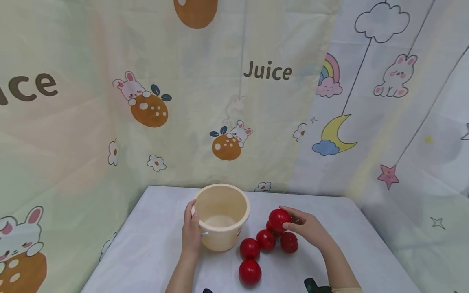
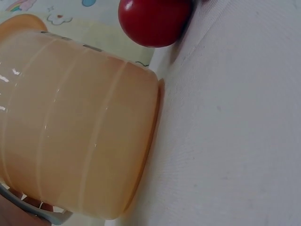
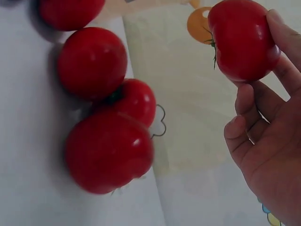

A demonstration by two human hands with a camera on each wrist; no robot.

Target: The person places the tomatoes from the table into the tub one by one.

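Observation:
A cream plastic bucket stands upright near the back of the table, its open top facing up. At its left side, my left hand holds it near the rim. In the left wrist view, the bucket's ribbed wall fills much of the picture, with a few fingers behind the grey handle. My right hand pinches a red tomato between thumb and fingers, above other tomatoes. In the right wrist view, this tomato shows a green stem; the remaining fingers curl loosely below it.
Several red tomatoes lie on the white table right of the bucket, including a front one and one beneath my right hand. Printed cloth hangs behind the table. A dark object shows near my right wrist.

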